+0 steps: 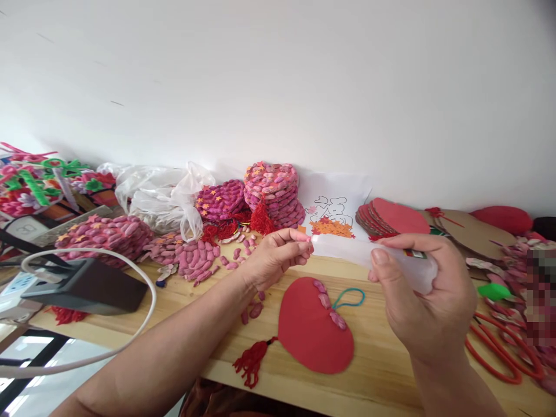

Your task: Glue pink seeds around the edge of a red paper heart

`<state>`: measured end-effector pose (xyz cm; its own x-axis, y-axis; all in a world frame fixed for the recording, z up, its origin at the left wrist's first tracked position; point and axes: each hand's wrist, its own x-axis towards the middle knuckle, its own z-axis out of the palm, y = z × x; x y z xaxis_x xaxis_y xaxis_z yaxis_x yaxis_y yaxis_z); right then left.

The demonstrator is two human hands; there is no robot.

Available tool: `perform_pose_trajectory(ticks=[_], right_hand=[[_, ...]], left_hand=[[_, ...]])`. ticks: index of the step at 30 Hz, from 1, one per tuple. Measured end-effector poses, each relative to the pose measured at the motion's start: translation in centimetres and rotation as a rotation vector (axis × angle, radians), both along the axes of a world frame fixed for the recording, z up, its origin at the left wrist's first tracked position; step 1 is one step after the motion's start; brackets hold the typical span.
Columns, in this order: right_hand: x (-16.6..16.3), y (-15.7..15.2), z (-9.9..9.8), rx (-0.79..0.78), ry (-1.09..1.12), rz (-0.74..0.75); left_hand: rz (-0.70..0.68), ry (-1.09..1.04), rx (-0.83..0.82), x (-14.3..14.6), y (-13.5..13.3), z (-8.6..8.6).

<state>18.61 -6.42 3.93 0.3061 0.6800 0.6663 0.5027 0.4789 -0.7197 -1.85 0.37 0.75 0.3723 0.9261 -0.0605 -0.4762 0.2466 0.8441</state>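
My left hand (282, 255) pinches a small pink-painted peanut shell (311, 245), mostly covered by the fingertips. A translucent white glue bottle (347, 248) lies in my right hand (428, 289), fingers and thumb closed around its body. Its narrow nozzle points left and meets or nearly meets the shell; I cannot tell if they touch. Below both hands, a red heart-shaped card (315, 336) rests on the table, with three pink shells along its upper right edge. A teal cord loop (351, 297) sticks out at its notch, and a red tassel (251, 362) at its lower left.
Loose pink shells (197, 258) lie left, beside a white plastic bag (160, 194). Shell-covered hearts (273, 200) are stacked at the wall. Orange stars (332, 227) sit on paper. Red hearts (395, 217) stand right. A white cable (150, 307) loops from a black box (93, 289).
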Motion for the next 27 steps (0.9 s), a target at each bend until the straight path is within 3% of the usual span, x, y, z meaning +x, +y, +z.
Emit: perform_pose_trajectory(ticks=[27], right_hand=[[-0.26,-0.21,0.06,0.017,-0.013,-0.027]], left_hand=[[-0.017,0.007,-0.008,-0.09,0.03,-0.33]])
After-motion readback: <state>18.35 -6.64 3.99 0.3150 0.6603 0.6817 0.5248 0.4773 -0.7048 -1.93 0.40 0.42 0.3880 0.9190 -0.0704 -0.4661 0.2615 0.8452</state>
